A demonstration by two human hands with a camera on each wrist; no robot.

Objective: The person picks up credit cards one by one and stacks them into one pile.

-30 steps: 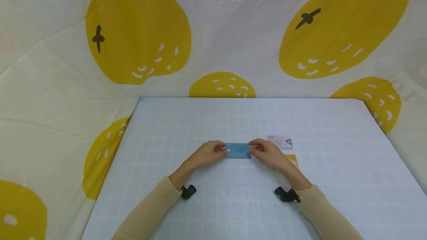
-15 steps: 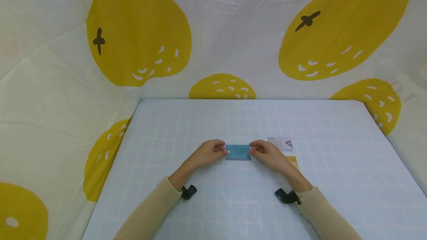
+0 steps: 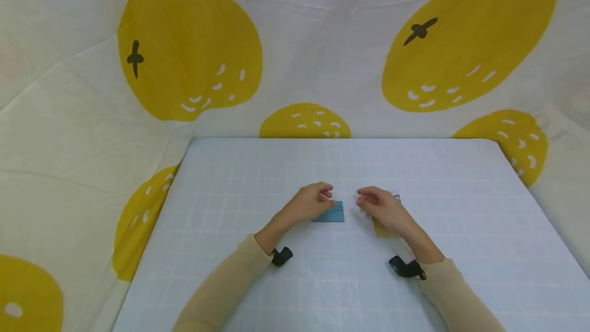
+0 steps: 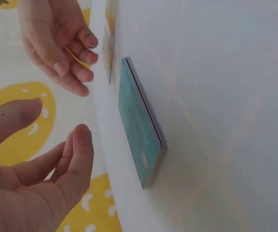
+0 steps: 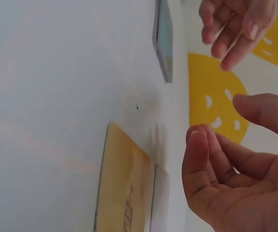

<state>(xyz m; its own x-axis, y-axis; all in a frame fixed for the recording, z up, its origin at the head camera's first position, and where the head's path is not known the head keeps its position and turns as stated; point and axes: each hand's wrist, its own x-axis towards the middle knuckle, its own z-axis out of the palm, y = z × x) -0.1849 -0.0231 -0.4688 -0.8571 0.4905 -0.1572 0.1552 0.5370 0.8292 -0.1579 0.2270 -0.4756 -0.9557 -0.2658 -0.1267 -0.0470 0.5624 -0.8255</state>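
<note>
A neat stack of cards with a teal card on top [image 3: 335, 214] lies on the table; its layered edge shows in the left wrist view [image 4: 141, 116]. My left hand [image 3: 308, 204] hovers over the stack's left part and hides some of it, its fingers loosely bent and holding nothing. To the right, my right hand [image 3: 386, 210] is raised above a yellow card [image 5: 124, 179] and a pale card [image 5: 160, 198], partly covering both in the head view. Its thumb and fingers are apart, with nothing between them.
The table [image 3: 258, 163] has a pale blue gridded cover. Behind and beside it hangs a white cloth [image 3: 318, 24] with large yellow fruit prints. Each wrist carries a small black camera [image 3: 282, 256].
Both hands have let go of the teal-topped card stack, which stays in place. My left hand has moved right and over it; my right hand has drawn away to the right.
</note>
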